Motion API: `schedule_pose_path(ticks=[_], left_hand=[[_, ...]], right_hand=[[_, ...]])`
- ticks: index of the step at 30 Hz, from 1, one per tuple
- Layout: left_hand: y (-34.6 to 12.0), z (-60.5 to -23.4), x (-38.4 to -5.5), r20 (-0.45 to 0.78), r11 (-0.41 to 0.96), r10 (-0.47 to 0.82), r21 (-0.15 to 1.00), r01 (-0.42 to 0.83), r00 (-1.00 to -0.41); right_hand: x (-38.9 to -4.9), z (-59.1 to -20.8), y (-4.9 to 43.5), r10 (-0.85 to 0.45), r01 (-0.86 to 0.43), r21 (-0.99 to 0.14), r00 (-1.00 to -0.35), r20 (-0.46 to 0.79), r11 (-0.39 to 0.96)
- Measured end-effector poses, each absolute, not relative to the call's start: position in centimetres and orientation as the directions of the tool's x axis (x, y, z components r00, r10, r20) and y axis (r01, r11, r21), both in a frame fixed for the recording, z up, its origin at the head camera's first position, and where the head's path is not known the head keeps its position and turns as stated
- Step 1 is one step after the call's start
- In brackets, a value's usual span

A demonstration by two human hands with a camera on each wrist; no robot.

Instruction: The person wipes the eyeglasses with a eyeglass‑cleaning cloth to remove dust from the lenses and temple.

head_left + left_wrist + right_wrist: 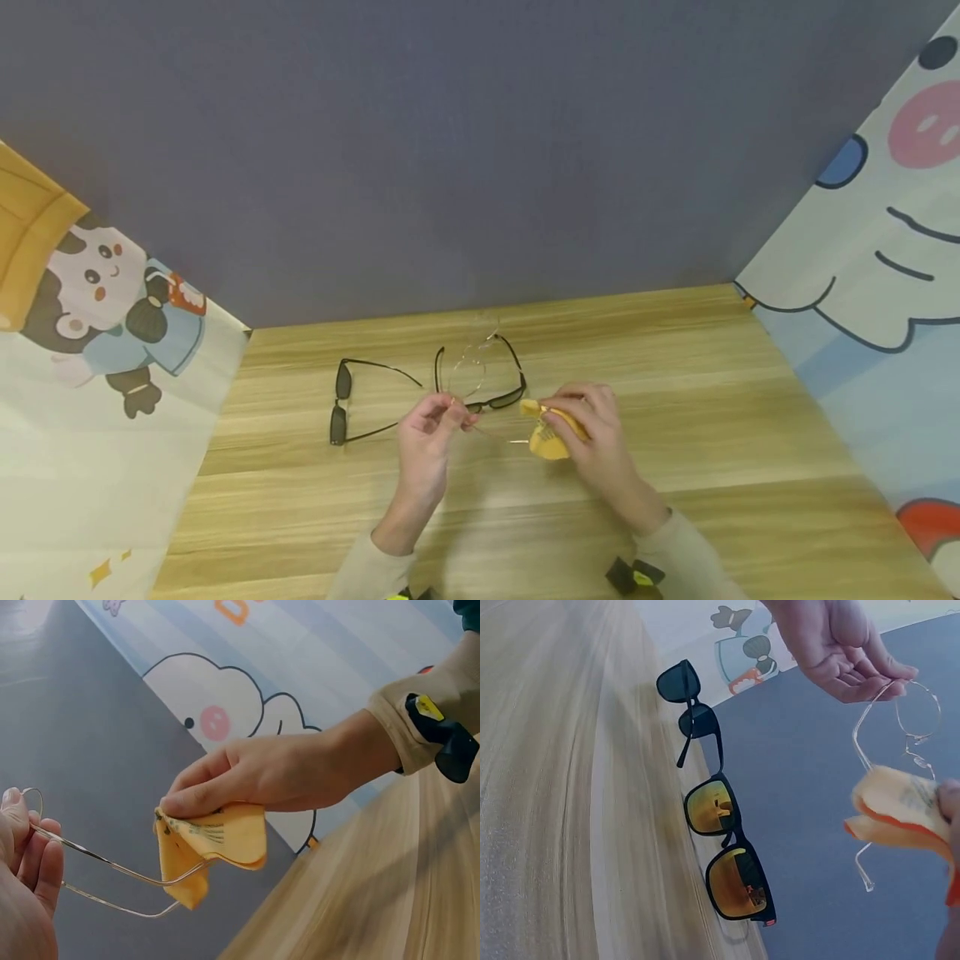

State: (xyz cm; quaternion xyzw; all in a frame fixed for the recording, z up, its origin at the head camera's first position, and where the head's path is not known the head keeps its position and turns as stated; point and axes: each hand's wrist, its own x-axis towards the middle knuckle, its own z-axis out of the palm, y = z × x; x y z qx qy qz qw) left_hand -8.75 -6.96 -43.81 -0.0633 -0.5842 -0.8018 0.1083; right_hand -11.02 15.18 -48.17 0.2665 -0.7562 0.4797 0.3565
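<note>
My left hand [423, 446] pinches a pair of thin wire-framed eyeglasses [112, 864] near one lens rim. Their temples extend toward my right hand [596, 433]. Between that hand's thumb and fingers is a folded yellow cloth [550, 447] with dark printing. In the left wrist view, the temples' far ends meet the cloth. A temple tip [868, 885] shows below the cloth in the right wrist view. Part of the frame is hidden behind the cloth, and I cannot tell whether the cloth wraps around it.
On the wooden table [712, 400], black sunglasses [338, 423] lie to the left with temples spread. Another black pair [506, 400], showing orange mirrored lenses in the right wrist view, lies just beyond my hands. A grey panel [480, 167] rises behind; cartoon-printed panels flank the table.
</note>
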Motion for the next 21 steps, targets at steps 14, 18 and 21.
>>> schedule_pose_path(ticks=[14,18,21], left_hand=[[-6.4,-44.5,-7.6,0.262,-0.266,0.051,0.934,0.24,-0.964],[-6.3,-44.6,-7.4,0.28,-0.24,0.094,0.938,0.251,-0.955],[-6.4,-44.8,-7.3,0.319,-0.244,0.134,0.928,0.281,-0.938]], right_hand=[[-12.9,-46.8,15.5,0.244,-0.58,-0.72,-0.689,0.683,0.381],[-13.2,-45.4,15.0,0.3,-0.532,-0.786,-0.73,0.614,0.315],[-13.6,-45.3,14.7,0.311,-0.509,-0.82,-0.76,0.571,0.262]])
